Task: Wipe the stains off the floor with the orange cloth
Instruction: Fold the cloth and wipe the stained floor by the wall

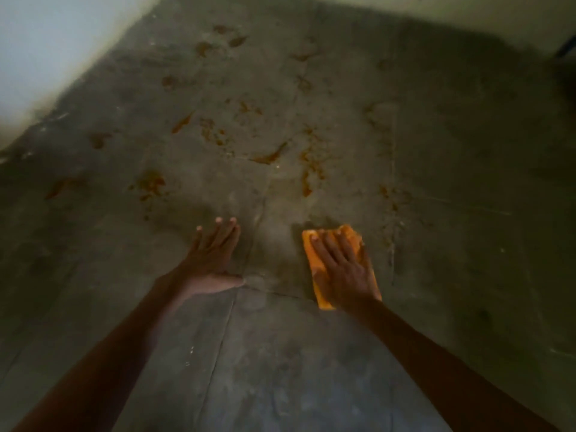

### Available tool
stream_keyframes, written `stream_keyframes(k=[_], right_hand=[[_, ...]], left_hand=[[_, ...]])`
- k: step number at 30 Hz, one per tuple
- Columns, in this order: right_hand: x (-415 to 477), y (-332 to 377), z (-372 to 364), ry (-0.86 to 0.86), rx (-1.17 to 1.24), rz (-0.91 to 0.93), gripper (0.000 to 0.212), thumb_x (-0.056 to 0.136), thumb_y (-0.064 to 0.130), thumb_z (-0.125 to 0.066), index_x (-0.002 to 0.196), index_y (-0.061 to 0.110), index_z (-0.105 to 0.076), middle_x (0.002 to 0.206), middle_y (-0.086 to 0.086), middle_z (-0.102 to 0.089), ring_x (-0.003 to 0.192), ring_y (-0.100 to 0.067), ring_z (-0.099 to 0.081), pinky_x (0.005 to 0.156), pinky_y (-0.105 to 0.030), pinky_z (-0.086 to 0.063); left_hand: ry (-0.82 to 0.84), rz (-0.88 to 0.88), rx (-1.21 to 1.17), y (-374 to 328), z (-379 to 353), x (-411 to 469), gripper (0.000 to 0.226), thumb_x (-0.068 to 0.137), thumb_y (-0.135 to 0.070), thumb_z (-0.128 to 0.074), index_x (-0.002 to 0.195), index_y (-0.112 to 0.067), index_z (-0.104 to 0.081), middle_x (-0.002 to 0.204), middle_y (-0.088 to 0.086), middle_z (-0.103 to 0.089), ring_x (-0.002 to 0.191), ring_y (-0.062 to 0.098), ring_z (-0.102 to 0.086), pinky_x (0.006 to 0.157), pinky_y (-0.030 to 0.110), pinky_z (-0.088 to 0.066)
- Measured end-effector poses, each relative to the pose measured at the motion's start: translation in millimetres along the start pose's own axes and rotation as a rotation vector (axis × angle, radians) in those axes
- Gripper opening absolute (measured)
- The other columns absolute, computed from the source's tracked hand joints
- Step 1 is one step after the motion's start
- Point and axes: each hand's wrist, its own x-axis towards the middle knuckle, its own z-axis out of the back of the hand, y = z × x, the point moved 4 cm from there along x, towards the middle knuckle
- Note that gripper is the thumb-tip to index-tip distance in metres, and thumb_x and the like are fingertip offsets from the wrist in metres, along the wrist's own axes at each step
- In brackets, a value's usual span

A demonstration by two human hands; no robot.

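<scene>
Right hand (344, 272): mine, palm down on the orange cloth (312, 249); fingers straight and a little spread, lying flat on the fabric, none curled round it.
Orange cloth: folded into a narrow rectangle, flat on the floor (280, 353) under my right hand; its left edge, far corners and near corner show past my palm.
Left hand (212, 260): well apart from the cloth, to its left; fingers straight and close together, pointing away from me; it holds nothing (whether it rests on the floor or hangs just above it, I cannot tell).
Stains (307, 182): orange-brown smears and splashes scattered over the floor beyond both hands; the nearest streak lies just past the far end of the cloth; another blotch (152, 183) sits beyond and left of my left hand; more spread on toward the far wall (436, 7).
Floor: dull grey, scuffed, crossed by thin seams; one seam runs between my two hands.
Left wall (46, 42): pale, meeting the floor along a slanted line at the upper left.
Picture: dim and somewhat blurred; fine detail of the fabric is not readable.
</scene>
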Motion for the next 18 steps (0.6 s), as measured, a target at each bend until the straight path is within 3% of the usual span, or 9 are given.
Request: stream_keyframes(k=[4,9,12,14,18], right_hand=[[62.2,-42.8,17.3,-0.004,0.007,-0.301,0.068,0.093,0.054,-0.027,0.157,0.033,-0.02,0.164,0.005,-0.027,0.151,-0.028,-0.022,0.114,-0.065,-0.022],[-33.4,-78.4,0.7,-0.094,0.016,-0.108,0.068,0.095,0.055,-0.035,0.157,0.035,-0.02,0.165,0.008,-0.021,0.154,-0.022,-0.015,0.116,-0.059,-0.024],[17.5,-141.6,10.1,-0.08,-0.023,-0.322,0.068,0.094,0.056,-0.029,0.158,0.033,-0.019,0.165,0.005,-0.024,0.152,-0.026,-0.019,0.113,-0.063,-0.026],[37.2,-145.8,13.9,-0.072,-0.014,-0.419,0.069,0.095,0.055,-0.028,0.158,0.032,-0.016,0.166,0.005,-0.019,0.153,-0.027,-0.015,0.115,-0.066,-0.02],[-53.1,-118.9,5.2,0.003,0.026,-0.219,0.07,0.096,0.054,-0.032,0.158,0.038,-0.004,0.168,0.011,-0.003,0.155,-0.022,0.004,0.118,-0.064,-0.011]], left_hand=[[-0.015,-0.071,-0.015,-44.4,-8.1,33.9,0.121,0.066,-0.073,-0.048,0.153,-0.015,0.013,0.159,-0.001,0.026,0.146,0.022,0.026,0.118,0.047,0.011],[-0.033,-0.092,-0.021,-95.4,-22.2,71.4,0.137,0.058,-0.078,-0.064,0.153,-0.017,0.014,0.159,-0.003,0.027,0.146,0.023,0.025,0.119,0.052,0.009],[0.002,-0.058,-0.024,-110.3,-33.9,82.7,0.141,0.058,-0.08,-0.064,0.15,-0.016,0.021,0.155,0.003,0.036,0.142,0.028,0.034,0.115,0.055,0.016],[-0.002,-0.06,-0.031,-103.9,-36.3,83.9,0.144,0.052,-0.088,-0.058,0.15,-0.018,0.022,0.154,0.002,0.037,0.141,0.025,0.036,0.115,0.054,0.016],[-0.05,-0.037,-0.04,-98.4,-36.6,83.3,0.148,0.041,-0.098,-0.044,0.151,-0.023,0.021,0.155,-0.007,0.035,0.143,0.017,0.033,0.117,0.051,0.015]])
